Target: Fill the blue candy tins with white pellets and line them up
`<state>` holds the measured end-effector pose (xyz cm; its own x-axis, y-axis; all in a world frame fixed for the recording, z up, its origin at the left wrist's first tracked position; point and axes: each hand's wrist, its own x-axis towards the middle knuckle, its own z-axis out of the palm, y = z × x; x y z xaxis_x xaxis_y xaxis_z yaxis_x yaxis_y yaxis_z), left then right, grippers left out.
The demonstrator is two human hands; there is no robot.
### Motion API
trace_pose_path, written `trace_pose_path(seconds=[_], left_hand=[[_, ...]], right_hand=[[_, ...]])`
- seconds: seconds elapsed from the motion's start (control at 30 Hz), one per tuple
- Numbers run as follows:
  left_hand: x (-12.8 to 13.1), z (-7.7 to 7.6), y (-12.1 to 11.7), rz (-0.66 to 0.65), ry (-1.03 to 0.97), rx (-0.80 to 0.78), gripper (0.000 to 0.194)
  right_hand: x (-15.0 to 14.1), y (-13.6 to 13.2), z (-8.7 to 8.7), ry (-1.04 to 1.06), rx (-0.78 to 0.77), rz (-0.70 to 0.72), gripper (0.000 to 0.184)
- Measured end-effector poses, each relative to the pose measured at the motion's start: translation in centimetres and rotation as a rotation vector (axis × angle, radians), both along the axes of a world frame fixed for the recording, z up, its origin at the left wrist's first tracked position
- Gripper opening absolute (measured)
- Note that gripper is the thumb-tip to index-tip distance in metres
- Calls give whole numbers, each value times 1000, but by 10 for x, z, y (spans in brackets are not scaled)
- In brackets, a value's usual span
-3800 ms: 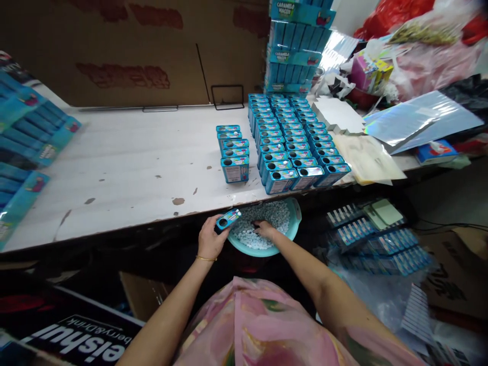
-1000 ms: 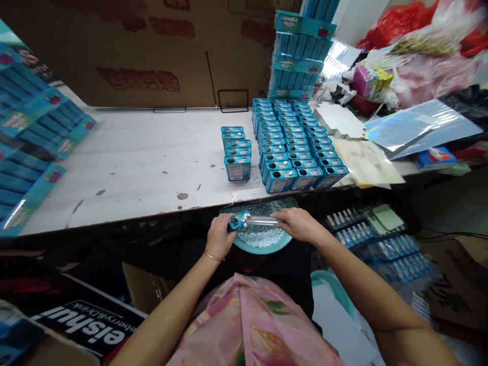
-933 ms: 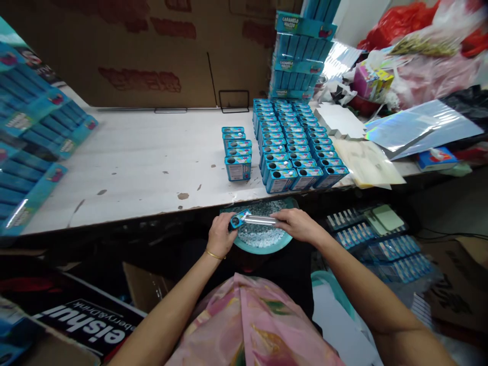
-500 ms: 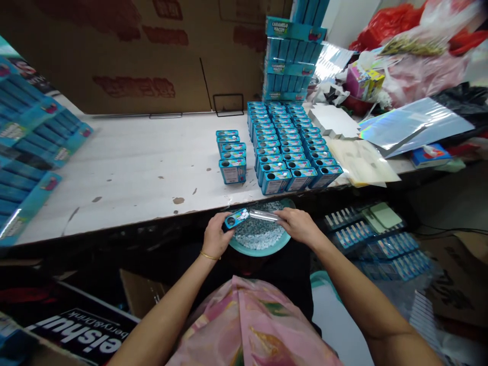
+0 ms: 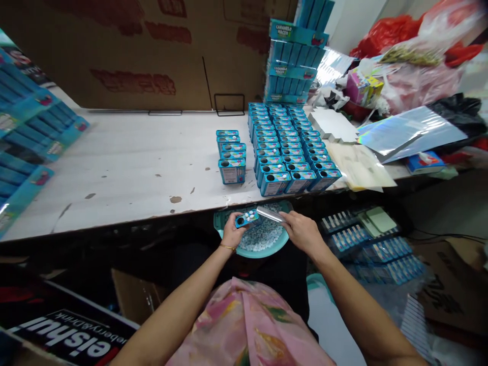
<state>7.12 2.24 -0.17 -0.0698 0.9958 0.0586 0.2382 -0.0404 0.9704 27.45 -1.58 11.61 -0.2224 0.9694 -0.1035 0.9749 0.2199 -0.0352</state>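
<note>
My left hand (image 5: 231, 232) is closed round a small blue candy tin (image 5: 247, 218), held over the basin with several white candies lying on its top around a dark round opening. In my right hand (image 5: 301, 229) is a shiny metal scoop (image 5: 270, 214), its far end close to the tin's right side. Below both hands sits a teal basin (image 5: 263, 254) filled with small white candies (image 5: 259, 238). On the table just ahead stands a short row of blue tins (image 5: 232, 172), and right of it are longer rows of upright tins (image 5: 276, 184).
The white table (image 5: 125, 168) has a large cardboard box (image 5: 133, 56) at its back. Stacked display boxes (image 5: 293, 66) rise behind the tins; more stacks lean at the left (image 5: 34, 122). Plastic bags and sheets (image 5: 415, 132) crowd the right. Packed trays (image 5: 366, 244) lie lower right.
My left hand has brought the tin rightward over the basin and more candies lie on its top. The scoop has shifted slightly right. One tin fewer shows in the short row.
</note>
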Motion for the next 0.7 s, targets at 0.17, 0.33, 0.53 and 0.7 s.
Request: trace_pose_path(seconds=[0.17, 0.33, 0.53, 0.7], left_hand=[[3, 16, -5, -3, 117, 44, 33], [-3, 51, -16, 4, 224, 85, 36], [-25, 119, 1, -65, 370, 224, 36], [-35, 128, 54, -24, 502, 429, 37]], right_hand=[[-24, -11, -4, -92, 87, 77, 40], [-38, -16, 1, -33, 198, 129, 41], [-8, -14, 19, 360, 389, 92, 36], [4, -16, 7, 522, 380, 54, 35]])
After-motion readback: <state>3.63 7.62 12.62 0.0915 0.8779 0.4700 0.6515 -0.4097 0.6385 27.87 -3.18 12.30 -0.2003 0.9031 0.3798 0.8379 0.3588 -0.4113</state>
